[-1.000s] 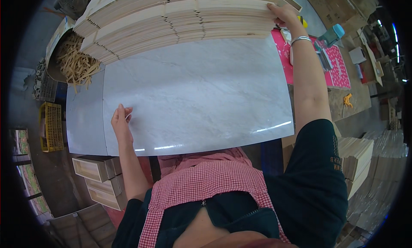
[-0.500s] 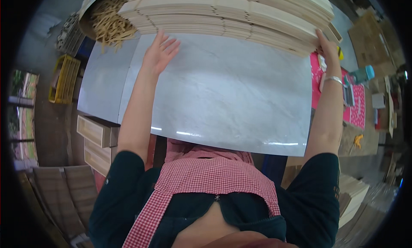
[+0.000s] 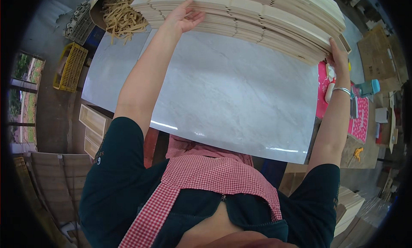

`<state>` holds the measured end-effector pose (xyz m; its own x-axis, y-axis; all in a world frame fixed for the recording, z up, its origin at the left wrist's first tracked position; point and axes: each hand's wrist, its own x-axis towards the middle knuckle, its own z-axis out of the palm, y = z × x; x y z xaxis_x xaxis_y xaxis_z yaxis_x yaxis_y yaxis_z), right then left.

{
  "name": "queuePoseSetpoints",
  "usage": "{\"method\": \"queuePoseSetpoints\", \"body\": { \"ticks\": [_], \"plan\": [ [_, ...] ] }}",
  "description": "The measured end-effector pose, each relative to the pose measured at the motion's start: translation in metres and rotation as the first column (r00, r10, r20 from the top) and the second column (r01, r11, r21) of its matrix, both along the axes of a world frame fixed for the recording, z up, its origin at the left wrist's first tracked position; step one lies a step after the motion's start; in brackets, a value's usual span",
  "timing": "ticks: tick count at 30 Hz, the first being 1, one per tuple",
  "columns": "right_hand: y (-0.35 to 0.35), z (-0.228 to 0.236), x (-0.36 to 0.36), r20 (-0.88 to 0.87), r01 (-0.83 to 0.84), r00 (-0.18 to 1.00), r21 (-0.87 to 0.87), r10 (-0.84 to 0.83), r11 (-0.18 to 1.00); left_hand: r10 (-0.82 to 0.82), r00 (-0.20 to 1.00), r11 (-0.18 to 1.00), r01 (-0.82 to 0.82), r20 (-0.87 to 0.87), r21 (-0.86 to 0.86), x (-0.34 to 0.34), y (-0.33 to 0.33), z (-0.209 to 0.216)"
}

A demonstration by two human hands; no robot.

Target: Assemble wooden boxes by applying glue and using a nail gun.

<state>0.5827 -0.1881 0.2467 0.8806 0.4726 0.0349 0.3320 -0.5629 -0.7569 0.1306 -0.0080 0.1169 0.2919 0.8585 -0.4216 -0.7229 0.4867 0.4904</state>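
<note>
Placing hands along the stacked notched wooden strips [image 3: 257, 25], spanning eleven to two o'clock, seems the step: left hand [image 3: 184, 21] open at twelve, right hand [image 3: 339, 57] at their two-o'clock end, grip impossible to tell; a two-handed hold would call for closing the left one.

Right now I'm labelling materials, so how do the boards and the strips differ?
Arrangement: the boards lie in neat stacks on the table, while the strips form a loose tangle, some spilling over.
Shape: the boards are long, straight and notched along their edges; the strips are narrow and many are curled.
Colour: the boards are pale cream, the strips a deeper tan.
Both are thin pieces in large numbers.
</note>
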Motion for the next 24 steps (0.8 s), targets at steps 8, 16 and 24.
{"method": "queuePoseSetpoints", "body": {
  "ticks": [8, 16, 24],
  "plan": [
    [-0.001, -0.004, 0.040, 0.225, -0.157, 0.955, -0.175, 0.195, 0.972, 0.064, 0.996, 0.989, -0.056, 0.055, -0.134, 0.012, 0.038, -0.007],
    [0.027, -0.009, 0.025, 0.211, -0.205, 0.945, -0.218, 0.251, 0.954, 0.102, 0.995, 0.992, -0.103, -0.015, -0.068, -0.005, 0.040, -0.007],
    [0.026, -0.006, 0.024, 0.170, -0.183, 0.961, -0.201, 0.218, 0.962, 0.116, 0.992, 0.991, -0.118, -0.045, -0.056, 0.000, 0.046, -0.005]
  ]
}}
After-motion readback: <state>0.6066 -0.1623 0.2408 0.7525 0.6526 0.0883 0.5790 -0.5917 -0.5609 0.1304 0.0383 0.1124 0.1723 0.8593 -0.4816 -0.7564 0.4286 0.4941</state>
